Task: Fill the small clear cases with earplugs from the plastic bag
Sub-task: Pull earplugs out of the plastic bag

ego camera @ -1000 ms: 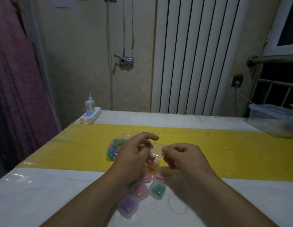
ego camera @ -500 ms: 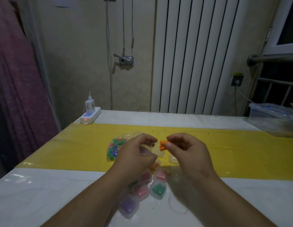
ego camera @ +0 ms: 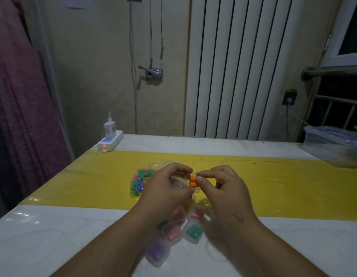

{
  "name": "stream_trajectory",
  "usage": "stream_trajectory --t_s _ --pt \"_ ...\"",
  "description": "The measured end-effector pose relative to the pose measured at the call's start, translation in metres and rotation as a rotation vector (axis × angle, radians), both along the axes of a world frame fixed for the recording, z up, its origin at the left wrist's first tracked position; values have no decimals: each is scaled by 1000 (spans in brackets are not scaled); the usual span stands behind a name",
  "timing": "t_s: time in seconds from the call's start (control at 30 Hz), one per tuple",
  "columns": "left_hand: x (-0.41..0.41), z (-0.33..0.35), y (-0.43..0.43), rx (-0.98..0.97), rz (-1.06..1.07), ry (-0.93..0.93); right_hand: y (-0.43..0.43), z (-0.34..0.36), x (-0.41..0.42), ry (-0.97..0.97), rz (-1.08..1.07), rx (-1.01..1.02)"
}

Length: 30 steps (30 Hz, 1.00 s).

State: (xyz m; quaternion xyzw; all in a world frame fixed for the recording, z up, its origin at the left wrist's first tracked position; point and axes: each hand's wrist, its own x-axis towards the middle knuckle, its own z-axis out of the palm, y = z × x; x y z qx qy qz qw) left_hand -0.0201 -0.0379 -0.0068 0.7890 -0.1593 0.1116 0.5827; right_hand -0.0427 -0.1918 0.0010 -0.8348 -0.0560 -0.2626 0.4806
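Observation:
My left hand point(ego camera: 166, 193) grips a small clear case point(ego camera: 178, 181) above the yellow strip, its open side facing right. My right hand point(ego camera: 221, 188) pinches two orange earplugs point(ego camera: 192, 181) between thumb and forefinger, right at the case's opening. The plastic bag point(ego camera: 140, 181) of mixed green, blue and pink earplugs lies on the yellow strip just left of my left hand. Below my hands, several filled cases sit on the white table: a green one point(ego camera: 193, 232), a pink one point(ego camera: 171, 232) and a purple one point(ego camera: 157, 250). Others are partly hidden under my wrists.
A white power strip point(ego camera: 110, 141) with a charger sits at the table's far left corner. A clear plastic storage box point(ego camera: 333, 144) stands at the far right edge. The yellow strip point(ego camera: 283, 182) crosses the table point(ego camera: 44, 240). A radiator and wall stand behind.
My right hand lifted the orange earplugs from low near the table up to the case's opening. The left hand turned the case slightly toward them.

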Motion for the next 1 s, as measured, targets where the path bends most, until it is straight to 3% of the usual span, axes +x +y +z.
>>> stream_trajectory --t_s 0.13,0.3,0.43,0.57,0.7,0.87,1.0 --pt "0 -1 -1 2 -21 -9 0 0 -1 51 9 161" --pt "-6 2 -1 49 -13 -20 0 2 1 283 130 379" --pt "-15 14 -4 -268 -148 141 -3 1 5 286 163 548" --pt "-11 18 -3 -471 -63 281 -5 4 3 258 141 549" --pt "-9 14 -3 -416 -132 319 -6 6 1 258 119 473" --pt "-8 11 -1 -340 -161 254 4 7 -6 318 189 706" --pt "-9 13 -1 -359 -121 233 3 11 -6 357 264 763"
